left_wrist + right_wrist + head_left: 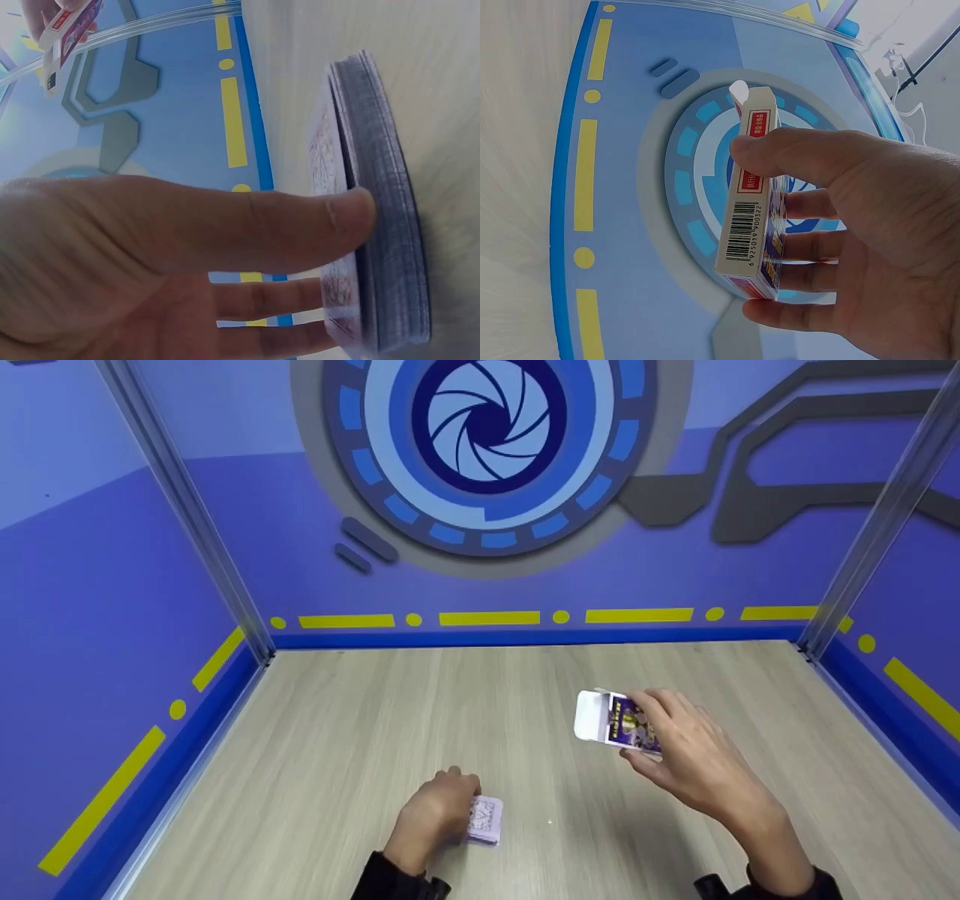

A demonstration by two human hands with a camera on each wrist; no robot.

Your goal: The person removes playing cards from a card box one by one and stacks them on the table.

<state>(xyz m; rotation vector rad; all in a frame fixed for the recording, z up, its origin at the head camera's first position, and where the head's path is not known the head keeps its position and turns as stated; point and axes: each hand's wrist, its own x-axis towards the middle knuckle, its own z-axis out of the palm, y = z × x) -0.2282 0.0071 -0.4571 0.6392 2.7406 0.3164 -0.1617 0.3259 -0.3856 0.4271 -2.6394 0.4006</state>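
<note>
A deck of playing cards (486, 819) lies flat on the table, its patterned back facing up. My left hand (441, 810) grips it by the edges: in the left wrist view the thumb (300, 225) presses the near side of the stack (386, 217), and the fingertips reach its far side. Raised above the table to the right, my right hand (694, 750) holds a card box (630, 724) with a purple printed face. The box's white end flap (590, 716) stands open toward the left. A barcode (742, 231) shows on its narrow side in the right wrist view.
The light wood table (360, 720) is walled in by blue panels (315, 585) at the back and both sides. Yellow dashes and dots run along the panels' lower part. Metal corner posts (191, 510) rise at the back left and back right.
</note>
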